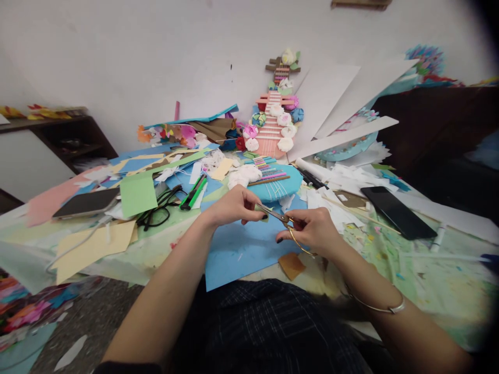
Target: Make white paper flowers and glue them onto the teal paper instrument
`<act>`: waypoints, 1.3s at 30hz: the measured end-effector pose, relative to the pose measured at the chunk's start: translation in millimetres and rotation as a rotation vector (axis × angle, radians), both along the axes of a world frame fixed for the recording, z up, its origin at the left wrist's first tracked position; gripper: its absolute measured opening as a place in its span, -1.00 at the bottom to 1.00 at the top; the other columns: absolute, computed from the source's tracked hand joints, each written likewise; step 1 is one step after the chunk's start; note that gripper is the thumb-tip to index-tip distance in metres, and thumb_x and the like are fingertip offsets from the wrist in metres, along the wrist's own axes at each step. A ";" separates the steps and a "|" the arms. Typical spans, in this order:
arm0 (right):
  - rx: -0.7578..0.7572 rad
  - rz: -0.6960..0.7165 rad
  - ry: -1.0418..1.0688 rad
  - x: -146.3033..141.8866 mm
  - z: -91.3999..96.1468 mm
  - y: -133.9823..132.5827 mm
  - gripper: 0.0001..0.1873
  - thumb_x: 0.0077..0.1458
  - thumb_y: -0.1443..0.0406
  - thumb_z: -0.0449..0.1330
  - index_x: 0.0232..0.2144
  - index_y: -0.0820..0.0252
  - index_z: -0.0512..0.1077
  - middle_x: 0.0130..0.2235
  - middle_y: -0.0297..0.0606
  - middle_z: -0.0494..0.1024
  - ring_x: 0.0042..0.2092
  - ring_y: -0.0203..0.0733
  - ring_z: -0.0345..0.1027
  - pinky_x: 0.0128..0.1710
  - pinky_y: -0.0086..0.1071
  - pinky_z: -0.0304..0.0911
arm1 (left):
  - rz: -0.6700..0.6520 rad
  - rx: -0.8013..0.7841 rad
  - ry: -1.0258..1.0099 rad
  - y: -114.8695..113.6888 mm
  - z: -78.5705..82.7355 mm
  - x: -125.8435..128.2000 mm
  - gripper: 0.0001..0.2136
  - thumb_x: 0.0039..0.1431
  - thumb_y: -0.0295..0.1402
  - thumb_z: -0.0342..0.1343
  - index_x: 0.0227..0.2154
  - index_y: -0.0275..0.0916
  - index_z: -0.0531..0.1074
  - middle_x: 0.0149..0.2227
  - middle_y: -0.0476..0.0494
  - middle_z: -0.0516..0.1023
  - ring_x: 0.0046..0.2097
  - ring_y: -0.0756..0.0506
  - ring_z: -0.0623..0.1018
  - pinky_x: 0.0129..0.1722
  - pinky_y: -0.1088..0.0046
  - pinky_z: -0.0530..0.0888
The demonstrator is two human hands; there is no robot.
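Note:
In the head view my right hand [317, 228] has its fingers through the gold handles of a pair of scissors [277, 214]. The handles are spread, and the blades point left toward my left hand [236, 205]. The fingers of that hand are pinched together on a small pale piece of paper [265, 219], mostly hidden by the fingertips. Below both hands lies a blue sheet of paper [234, 257]. An orange-brown paper scrap [291, 266] rests by its right edge. Just beyond my hands is a turquoise oval piece [292, 182] with coloured strips and white strings.
A guitar-shaped paper piece [268, 137] with paper flowers leans on the wall. Eyeglasses [158, 210], green-and-black markers [194, 193] and a tablet-like device [86, 202] lie left. A black phone [397, 213] lies right, among white paper scraps [331, 208].

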State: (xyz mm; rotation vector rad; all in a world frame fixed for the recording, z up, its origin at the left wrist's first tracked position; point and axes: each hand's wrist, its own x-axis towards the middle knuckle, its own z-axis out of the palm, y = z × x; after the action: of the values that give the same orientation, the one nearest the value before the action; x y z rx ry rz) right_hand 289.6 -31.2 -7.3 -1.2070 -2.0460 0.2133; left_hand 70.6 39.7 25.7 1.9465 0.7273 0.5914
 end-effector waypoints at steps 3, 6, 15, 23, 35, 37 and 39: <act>-0.006 0.001 -0.009 0.7 -0.8 0.3 -0.48 -0.15 -0.12 0.29 -0.58 0.26 0.45 -0.67 -0.50 0.10 -0.57 -0.41 -0.11 -0.59 -0.46 -0.11 | 0.002 0.015 0.020 0.2 0.2 -0.4 -0.92 -0.08 -0.42 0.20 -0.53 -0.32 0.57 -0.75 0.06 0.36 -0.68 0.14 0.29 -0.67 0.65 0.20; -0.011 0.006 -0.021 1.1 -1.0 0.6 -0.48 -0.14 -0.11 0.29 -0.62 0.26 0.41 -0.67 -0.51 0.10 -0.57 -0.41 -0.11 -0.59 -0.45 -0.12 | 0.002 0.019 0.029 0.2 0.6 -0.7 -0.92 -0.08 -0.42 0.19 -0.53 -0.33 0.56 -0.74 0.06 0.37 -0.68 0.13 0.30 -0.67 0.65 0.21; -0.019 0.019 -0.054 3.1 -1.5 1.0 -0.46 -0.15 -0.12 0.29 -0.63 0.26 0.37 -0.69 -0.51 0.11 -0.58 -0.43 -0.10 -0.59 -0.45 -0.12 | -0.020 0.039 0.086 -0.8 2.6 -1.0 -0.94 -0.09 -0.48 0.17 -0.58 -0.34 0.53 -0.74 0.06 0.36 -0.67 0.14 0.31 -0.65 0.65 0.20; -0.047 0.025 -0.063 3.3 -2.3 1.7 -0.51 -0.12 -0.09 0.30 -0.59 0.25 0.43 -0.69 -0.51 0.12 -0.58 -0.42 -0.11 -0.60 -0.46 -0.10 | -0.024 0.032 0.078 -0.3 2.4 -2.3 -0.94 -0.10 -0.49 0.17 -0.58 -0.31 0.54 -0.73 0.06 0.37 -0.67 0.13 0.32 -0.65 0.62 0.21; -0.059 0.028 -0.068 3.8 -0.4 1.6 -0.53 -0.10 -0.04 0.31 -0.65 0.25 0.38 -0.69 -0.49 0.14 -0.57 -0.42 -0.08 -0.59 -0.47 -0.09 | -0.033 0.030 0.091 0.0 2.4 -2.3 -0.94 -0.10 -0.46 0.19 -0.58 -0.29 0.54 -0.73 0.05 0.38 -0.67 0.12 0.33 -0.66 0.61 0.21; -0.060 0.026 -0.067 4.0 -0.9 2.0 -0.52 -0.09 -0.04 0.30 -0.65 0.25 0.38 -0.69 -0.48 0.15 -0.58 -0.42 -0.07 -0.59 -0.47 -0.09 | -0.037 0.027 0.091 -0.2 2.7 -2.2 -0.94 -0.09 -0.46 0.18 -0.58 -0.29 0.54 -0.73 0.05 0.37 -0.67 0.12 0.32 -0.66 0.62 0.21; -0.064 0.019 -0.066 3.6 -1.6 2.1 -0.52 -0.10 -0.04 0.31 -0.66 0.25 0.38 -0.70 -0.48 0.16 -0.58 -0.42 -0.07 -0.59 -0.47 -0.08 | -0.045 0.030 0.093 -0.2 2.9 -2.1 -0.94 -0.09 -0.46 0.19 -0.58 -0.30 0.55 -0.73 0.05 0.37 -0.67 0.12 0.32 -0.66 0.62 0.20</act>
State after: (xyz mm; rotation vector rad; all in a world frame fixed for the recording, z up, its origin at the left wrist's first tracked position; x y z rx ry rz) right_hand 293.2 -29.1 -8.8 -1.2491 -2.1233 0.2531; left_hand 68.5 39.5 28.6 2.0235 0.7343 0.4896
